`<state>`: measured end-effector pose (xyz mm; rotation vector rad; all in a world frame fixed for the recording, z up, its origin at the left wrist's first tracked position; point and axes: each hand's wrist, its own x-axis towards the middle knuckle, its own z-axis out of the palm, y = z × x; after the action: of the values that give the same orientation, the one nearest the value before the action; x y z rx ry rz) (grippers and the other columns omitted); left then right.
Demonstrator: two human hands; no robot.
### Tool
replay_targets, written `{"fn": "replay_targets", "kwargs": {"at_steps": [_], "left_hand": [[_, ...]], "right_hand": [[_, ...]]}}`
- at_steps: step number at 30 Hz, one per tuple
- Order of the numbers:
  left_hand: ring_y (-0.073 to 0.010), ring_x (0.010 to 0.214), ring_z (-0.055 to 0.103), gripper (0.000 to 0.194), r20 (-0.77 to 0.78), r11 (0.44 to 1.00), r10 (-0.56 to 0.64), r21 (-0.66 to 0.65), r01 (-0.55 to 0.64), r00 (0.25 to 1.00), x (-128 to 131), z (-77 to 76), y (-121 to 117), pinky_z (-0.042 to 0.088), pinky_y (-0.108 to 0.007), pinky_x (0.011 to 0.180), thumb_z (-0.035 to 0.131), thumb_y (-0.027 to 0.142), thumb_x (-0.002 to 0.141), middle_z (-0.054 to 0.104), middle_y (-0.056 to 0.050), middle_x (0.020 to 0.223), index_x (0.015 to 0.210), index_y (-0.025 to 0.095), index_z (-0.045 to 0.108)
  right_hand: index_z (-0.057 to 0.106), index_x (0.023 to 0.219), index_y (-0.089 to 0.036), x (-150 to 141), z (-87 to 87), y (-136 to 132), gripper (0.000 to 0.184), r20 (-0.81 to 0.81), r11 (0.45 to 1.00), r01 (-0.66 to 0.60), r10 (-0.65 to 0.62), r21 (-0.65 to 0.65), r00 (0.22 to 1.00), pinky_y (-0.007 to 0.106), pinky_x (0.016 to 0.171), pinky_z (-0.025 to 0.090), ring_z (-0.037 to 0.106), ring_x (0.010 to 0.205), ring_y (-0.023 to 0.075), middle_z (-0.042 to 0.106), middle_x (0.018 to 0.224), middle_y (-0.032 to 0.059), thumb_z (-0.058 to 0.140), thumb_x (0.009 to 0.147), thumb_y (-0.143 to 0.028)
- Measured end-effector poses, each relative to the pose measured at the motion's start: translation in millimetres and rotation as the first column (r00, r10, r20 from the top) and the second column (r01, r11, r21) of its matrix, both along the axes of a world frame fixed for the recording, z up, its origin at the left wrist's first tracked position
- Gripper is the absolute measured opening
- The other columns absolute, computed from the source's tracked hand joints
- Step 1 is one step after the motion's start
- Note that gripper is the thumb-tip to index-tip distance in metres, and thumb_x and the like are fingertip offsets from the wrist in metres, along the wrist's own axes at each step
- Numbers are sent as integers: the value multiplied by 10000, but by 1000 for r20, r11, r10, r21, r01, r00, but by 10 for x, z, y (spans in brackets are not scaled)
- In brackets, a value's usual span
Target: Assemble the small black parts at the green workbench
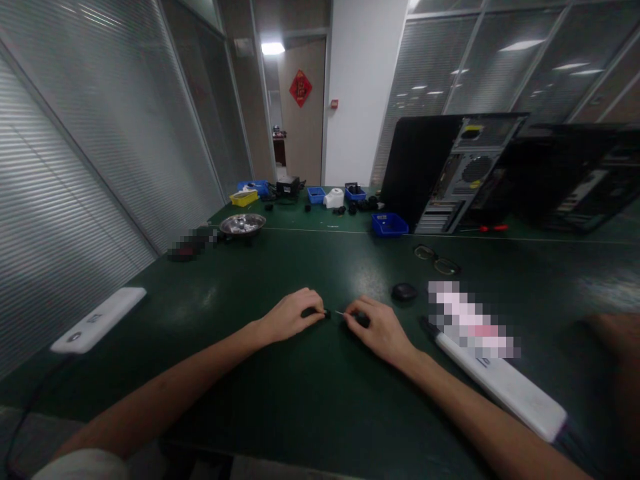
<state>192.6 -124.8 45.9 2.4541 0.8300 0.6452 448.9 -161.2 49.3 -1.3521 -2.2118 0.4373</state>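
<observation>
Above the green tabletop (280, 393), my left hand (295, 315) pinches a small black part (327, 313) between thumb and forefinger. The part is too small for its kind to show. Facing it, my right hand (377, 325) is closed on a thin, light-coloured rod (340, 313) whose tip points left toward the black part. A narrow gap seems to separate the two. My right fingers hide the rest of the rod.
Right of my hands lie a black computer mouse (404, 292), eyeglasses (437, 260) and a white power strip (505, 387). Another white strip (100, 320) lies left. Farther back are a metal bowl (243, 225), a blue bin (389, 227) and a computer case (450, 173). Another person's arm (620, 340) shows at right.
</observation>
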Motion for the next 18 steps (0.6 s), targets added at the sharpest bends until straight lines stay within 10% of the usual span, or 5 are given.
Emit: {"fn": "replay_targets", "kwargs": {"at_steps": [18], "left_hand": [[-178, 1069, 642, 235, 100, 997, -14, -68, 21, 995, 35, -1, -80, 495, -342, 976, 616, 285, 966, 731, -36, 1132, 1168, 254, 732]], "right_hand": [[676, 931, -238, -81, -27, 3, 202, -53, 991, -133, 132, -2, 990, 267, 736, 447, 605, 816, 150, 648, 935, 15, 518, 984, -351]]}}
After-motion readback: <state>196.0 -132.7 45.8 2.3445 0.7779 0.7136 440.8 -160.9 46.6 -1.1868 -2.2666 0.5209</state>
